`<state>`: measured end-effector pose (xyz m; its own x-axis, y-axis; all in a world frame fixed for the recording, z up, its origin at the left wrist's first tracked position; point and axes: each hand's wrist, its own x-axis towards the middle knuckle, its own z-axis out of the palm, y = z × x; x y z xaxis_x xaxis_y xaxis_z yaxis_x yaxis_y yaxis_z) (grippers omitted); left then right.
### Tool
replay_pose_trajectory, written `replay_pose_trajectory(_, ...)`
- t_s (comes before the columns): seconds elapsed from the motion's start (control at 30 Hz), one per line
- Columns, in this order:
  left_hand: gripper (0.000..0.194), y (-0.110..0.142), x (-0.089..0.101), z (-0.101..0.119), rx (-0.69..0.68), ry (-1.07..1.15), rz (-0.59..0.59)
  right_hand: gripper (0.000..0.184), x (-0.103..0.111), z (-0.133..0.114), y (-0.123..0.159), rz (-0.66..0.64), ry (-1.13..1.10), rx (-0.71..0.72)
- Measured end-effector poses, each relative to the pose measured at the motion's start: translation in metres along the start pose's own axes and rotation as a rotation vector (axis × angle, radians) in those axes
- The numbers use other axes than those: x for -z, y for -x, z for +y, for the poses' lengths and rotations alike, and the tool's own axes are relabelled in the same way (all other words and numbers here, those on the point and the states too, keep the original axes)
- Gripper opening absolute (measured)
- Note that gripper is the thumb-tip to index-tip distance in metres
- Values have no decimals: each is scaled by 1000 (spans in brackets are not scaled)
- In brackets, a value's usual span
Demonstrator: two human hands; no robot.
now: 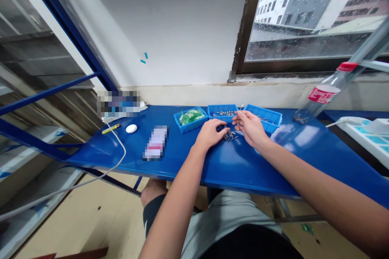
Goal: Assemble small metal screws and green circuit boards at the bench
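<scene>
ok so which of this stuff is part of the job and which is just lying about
Likely part of the job:
pile of small metal pieces
middle blue bin and right blue bin, with metal pieces
left blue bin, with green packaging

Apparently just lying about:
phone
yellow cutter
round white object
bottle
white cable

Phone point(156, 143) pixelated, metal pieces point(231, 136) partly behind left hand point(212, 133), window point(304, 20) cut off
</scene>
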<state>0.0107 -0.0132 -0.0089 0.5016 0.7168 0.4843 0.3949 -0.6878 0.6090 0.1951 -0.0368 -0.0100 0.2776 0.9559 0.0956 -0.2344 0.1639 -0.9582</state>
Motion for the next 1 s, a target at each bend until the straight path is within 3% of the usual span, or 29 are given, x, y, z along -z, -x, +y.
replay_pose_trajectory(0.17,42,2,-4,-4,-81,-77,-88,35,9,5,-7,49,-41,40)
replay_pose_trajectory(0.4,25,-1,-5,-12,-49,-91,-113,31,14,7,-10,55,-106,-43)
replay_pose_trajectory(0.63,25,-2,-3,-14,-19,-97,-92,33,6,3,-1,-43,-56,-37)
replay_pose_trajectory(1.0,22,-1,1,-5,66,-100,-136,35,-1,-3,6,-76,-49,-43)
